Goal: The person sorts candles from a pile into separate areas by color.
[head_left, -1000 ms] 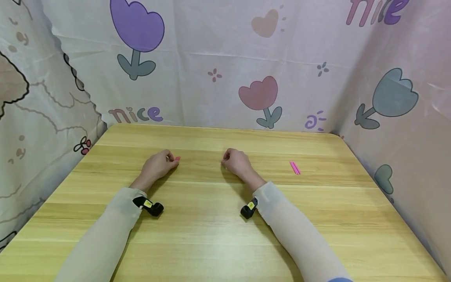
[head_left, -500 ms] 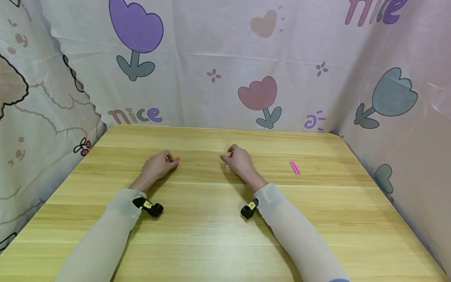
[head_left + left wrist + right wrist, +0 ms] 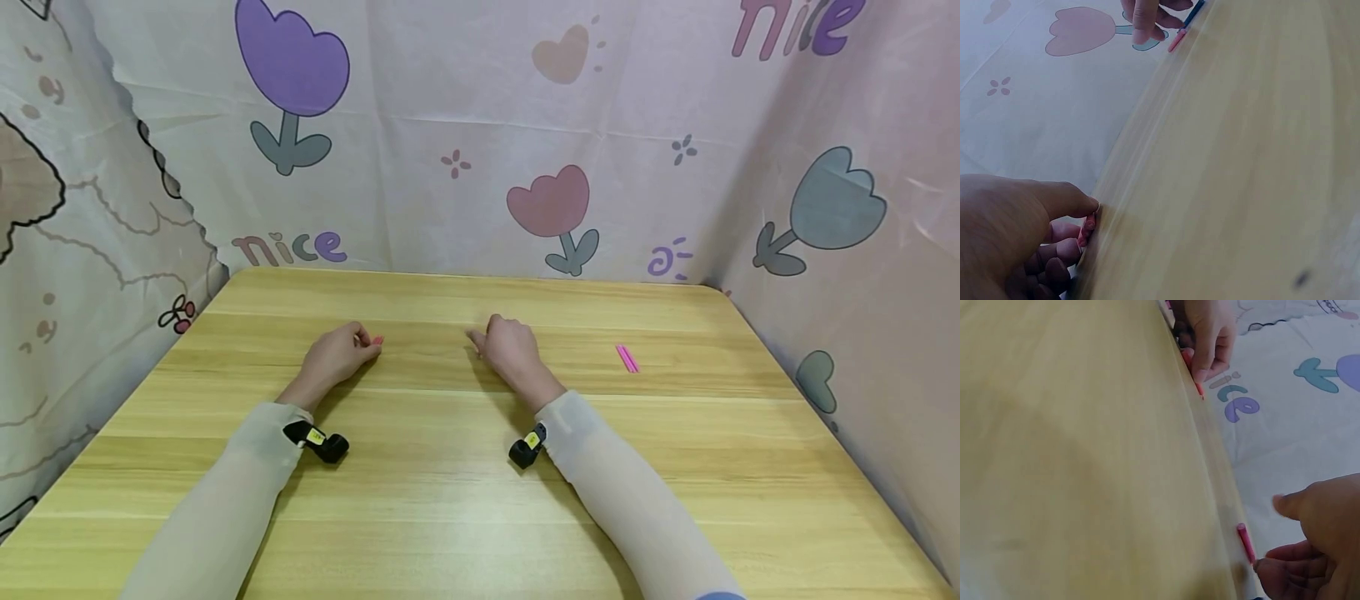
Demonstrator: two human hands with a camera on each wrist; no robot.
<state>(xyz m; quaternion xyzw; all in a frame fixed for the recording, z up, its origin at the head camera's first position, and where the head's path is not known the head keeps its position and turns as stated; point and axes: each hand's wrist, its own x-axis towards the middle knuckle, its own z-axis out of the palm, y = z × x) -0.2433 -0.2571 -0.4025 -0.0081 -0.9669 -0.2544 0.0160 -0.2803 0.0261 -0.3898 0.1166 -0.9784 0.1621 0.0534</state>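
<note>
My left hand (image 3: 335, 354) rests at the left of the table, its thumb and fingers pinching short red sticks (image 3: 1087, 230). How many sticks it holds cannot be told, as the fingers cover part of them. Across from it, my right hand (image 3: 512, 350) is low over the wood, thumb apart from the fingers. A short pink stick (image 3: 1245, 542) lies on the table at its fingertips, the thumb clear of it; the head view hides this stick behind the hand. A dark blue piece (image 3: 1195, 12) shows just past that stick in the left wrist view.
Two bright pink sticks (image 3: 627, 358) lie side by side to the right of my right hand. The wooden table (image 3: 420, 483) meets a printed cloth backdrop (image 3: 420, 200) along its far edge. Each wrist carries a small black camera (image 3: 326, 446).
My right thumb and fingers, close together a second ago, have spread apart, and the hand has turned slightly. My left hand stays in place with its red sticks.
</note>
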